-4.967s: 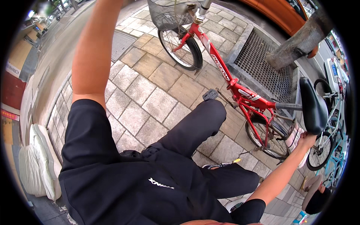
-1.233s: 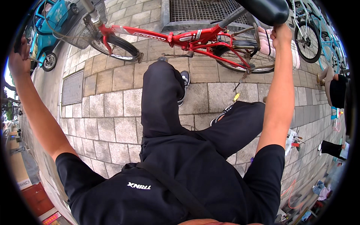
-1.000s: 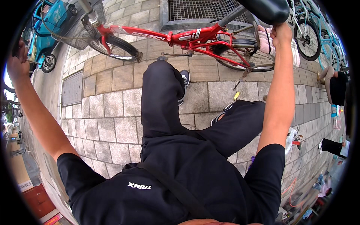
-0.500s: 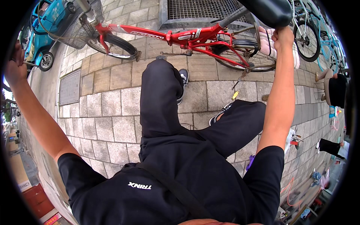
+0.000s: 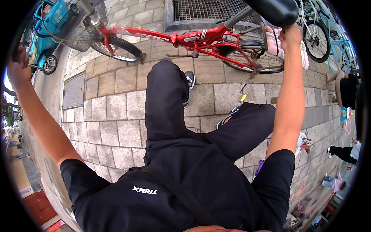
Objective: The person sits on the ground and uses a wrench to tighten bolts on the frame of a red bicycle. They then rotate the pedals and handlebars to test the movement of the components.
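A red bicycle [image 5: 162, 38] stands sideways across the far part of the view, its front wheel to the left. My left hand [image 5: 19, 71] is closed round the end of its handlebar at the far left, where the dark rim of the picture hides part of the fingers. A short metal lever [image 5: 35, 67] sticks out beside that hand. On the other side, my right hand [image 5: 290, 38] grips the underside of the black saddle [image 5: 276, 11] at its back end, fingers curled. Beneath this hand a striped pink and white cushion [image 5: 275, 43] is strapped on the rear rack.
A wire basket [image 5: 79, 36] hangs at the bicycle's front. Behind the frame lies a metal grating [image 5: 210, 9]. A blue vehicle [image 5: 48, 29] stands at the far left, more parked bicycles [image 5: 317, 40] at the far right. Tools [image 5: 305, 147] lie right of my right arm; people are beyond.
Both hands keep their holds on the bicycle. My left hand shows slightly farther right and lower. People at the right edge have shifted a little.
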A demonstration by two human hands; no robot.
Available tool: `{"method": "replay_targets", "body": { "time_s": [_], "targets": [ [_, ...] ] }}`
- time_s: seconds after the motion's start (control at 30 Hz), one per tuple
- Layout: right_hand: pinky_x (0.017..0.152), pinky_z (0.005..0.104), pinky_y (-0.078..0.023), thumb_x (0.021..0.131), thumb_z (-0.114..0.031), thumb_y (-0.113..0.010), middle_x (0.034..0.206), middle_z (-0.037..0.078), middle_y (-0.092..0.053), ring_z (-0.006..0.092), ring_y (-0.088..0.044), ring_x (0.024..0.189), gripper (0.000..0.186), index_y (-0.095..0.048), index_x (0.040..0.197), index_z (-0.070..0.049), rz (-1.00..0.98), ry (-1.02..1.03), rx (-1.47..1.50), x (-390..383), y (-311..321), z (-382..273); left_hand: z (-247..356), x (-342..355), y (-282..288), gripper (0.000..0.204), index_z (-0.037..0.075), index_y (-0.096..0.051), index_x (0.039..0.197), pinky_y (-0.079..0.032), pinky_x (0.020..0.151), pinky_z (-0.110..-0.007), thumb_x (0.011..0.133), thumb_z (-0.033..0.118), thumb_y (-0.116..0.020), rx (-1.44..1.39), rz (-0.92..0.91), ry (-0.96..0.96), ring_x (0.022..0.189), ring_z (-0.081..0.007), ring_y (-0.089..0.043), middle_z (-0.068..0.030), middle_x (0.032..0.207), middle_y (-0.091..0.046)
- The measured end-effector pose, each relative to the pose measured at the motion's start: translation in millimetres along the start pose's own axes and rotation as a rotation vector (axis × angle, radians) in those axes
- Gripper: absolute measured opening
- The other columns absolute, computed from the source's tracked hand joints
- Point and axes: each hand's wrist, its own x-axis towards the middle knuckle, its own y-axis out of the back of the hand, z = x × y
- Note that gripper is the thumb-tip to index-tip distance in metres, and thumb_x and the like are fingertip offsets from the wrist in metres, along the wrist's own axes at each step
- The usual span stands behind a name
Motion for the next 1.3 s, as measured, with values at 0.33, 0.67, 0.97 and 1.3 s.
{"method": "replay_targets", "body": {
  "time_s": [0.33, 0.67, 0.97, 1.3],
  "targets": [
    [0.041, 0.0236, -0.026, 0.101, -0.042, -0.057, 0.057, -0.005, -0.039, 0.0054, -0.036, 0.045, 0.046, -0.045, 0.066, -0.014, 0.109, 0.242, -0.222, -106, 58, 113, 3, -73, -9, 0.029, 0.003, -0.051, 0.096, -0.024, 0.048, -0.027, 0.104, 0.030, -0.044, -0.043, 0.271, -0.035, 0.050, -0.0127, -0.030, -0.0032, 0.065, -0.044],
    [0.062, 0.0327, -0.046, 0.101, -0.033, -0.059, 0.066, 0.009, -0.057, 0.0134, -0.052, 0.063, 0.037, -0.063, 0.090, 0.002, -0.258, 0.179, -0.653, -191, 26, 156, 13, -116, -53, 0.051, -0.005, -0.054, 0.118, -0.023, 0.048, -0.028, 0.107, 0.039, -0.031, -0.075, 0.417, -0.089, 0.051, -0.0131, -0.027, -0.0013, 0.063, -0.033],
    [0.056, 0.0372, -0.047, 0.098, -0.016, -0.062, 0.068, 0.014, -0.061, 0.0286, -0.058, 0.057, 0.014, -0.061, 0.097, -0.002, -0.523, 0.501, -0.449, -260, -59, 85, -35, -306, -258, 0.044, -0.003, -0.058, 0.123, -0.039, 0.058, -0.018, 0.095, 0.028, -0.072, -0.486, -0.448, 0.693, 0.069, -0.0005, -0.050, 0.0030, 0.088, -0.062],
    [0.063, 0.0285, -0.046, 0.100, -0.034, -0.059, 0.080, 0.005, -0.062, 0.0133, -0.055, 0.069, 0.037, -0.071, 0.093, 0.001, -0.581, -0.013, -0.214, -214, -77, 165, -83, -270, -309, 0.040, -0.001, -0.067, 0.103, -0.029, 0.047, -0.018, 0.105, 0.036, -0.053, -0.363, -0.405, 0.431, 0.053, -0.0001, -0.037, 0.0023, 0.073, -0.056]
  ]
}}
